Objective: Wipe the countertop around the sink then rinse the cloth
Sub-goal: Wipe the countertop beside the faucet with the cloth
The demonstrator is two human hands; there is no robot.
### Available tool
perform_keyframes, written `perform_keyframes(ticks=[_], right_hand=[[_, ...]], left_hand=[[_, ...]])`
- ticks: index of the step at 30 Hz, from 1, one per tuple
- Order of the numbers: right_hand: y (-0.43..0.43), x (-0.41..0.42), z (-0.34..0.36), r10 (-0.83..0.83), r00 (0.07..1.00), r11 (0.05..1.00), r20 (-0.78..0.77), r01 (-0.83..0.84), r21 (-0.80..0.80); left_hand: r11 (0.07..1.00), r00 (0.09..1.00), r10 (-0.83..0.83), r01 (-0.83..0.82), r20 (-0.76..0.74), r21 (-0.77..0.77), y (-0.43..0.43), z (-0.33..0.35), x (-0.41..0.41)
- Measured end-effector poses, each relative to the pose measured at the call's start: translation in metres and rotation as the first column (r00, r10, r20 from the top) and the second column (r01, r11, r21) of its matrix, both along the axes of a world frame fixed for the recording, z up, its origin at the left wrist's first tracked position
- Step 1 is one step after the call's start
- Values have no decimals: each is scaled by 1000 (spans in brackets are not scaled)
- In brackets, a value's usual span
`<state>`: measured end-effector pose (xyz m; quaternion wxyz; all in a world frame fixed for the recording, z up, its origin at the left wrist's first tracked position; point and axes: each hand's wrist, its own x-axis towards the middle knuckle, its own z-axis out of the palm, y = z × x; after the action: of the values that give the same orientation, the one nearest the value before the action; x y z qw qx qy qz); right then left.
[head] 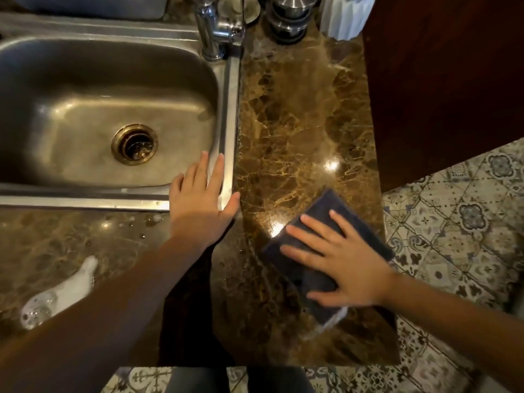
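My right hand (344, 263) – fingers spread – is pressing the dark blue folded cloth (317, 242) onto the brown marble countertop (297, 131); my left hand (202, 199) is resting flat on the steel sink (226, 109) rim.

Left hand (198, 202), right hand (348, 268) bare; forearms (113, 293) unsleeved; dark grey trousers (198, 380).

Bare countertop (297, 114) ahead; canisters (289, 21), faucet (211, 26) block rear.

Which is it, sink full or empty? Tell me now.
Empty: the steel sink holds no standing water, and its drain and the bare basin floor show plainly.
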<state>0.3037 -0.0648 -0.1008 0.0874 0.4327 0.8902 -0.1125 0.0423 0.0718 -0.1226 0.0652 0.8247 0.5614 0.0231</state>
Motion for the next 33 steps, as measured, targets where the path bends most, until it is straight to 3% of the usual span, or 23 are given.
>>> perform_keyframes(ticks=[2,5,10,12,14,19,26,33], right_hand=[[36,20,-3,-40,999,999,-13,40,18],[104,41,-8,-274,960,960,-52,276,52],[224,39,-16,-689,714,703,-125,700,122],[251,25,-20,-773,624,610,-116,781,135],[260,15,-20,-798,592,579,-109,805,130],[217,-15,-16,-716,692,679,-94,721,140],[70,-66,-8,-497,858,857,-125,508,80],[-61,-23,6,-56,998,998,-25,55,-22]], left_hand=[[1000,1000,-12,13,-9,2,0,1,0],[999,1000,-4,3,-21,-54,5,5,0],[997,1000,-19,18,-10,-72,4,6,0],[997,1000,-13,12,-10,-72,4,6,0],[998,1000,-9,9,4,-66,5,5,2],[999,998,-11,12,54,-34,6,4,4],[1000,995,-6,6,97,-1,6,3,4],[1000,1000,-26,26,13,-17,1,7,1]])
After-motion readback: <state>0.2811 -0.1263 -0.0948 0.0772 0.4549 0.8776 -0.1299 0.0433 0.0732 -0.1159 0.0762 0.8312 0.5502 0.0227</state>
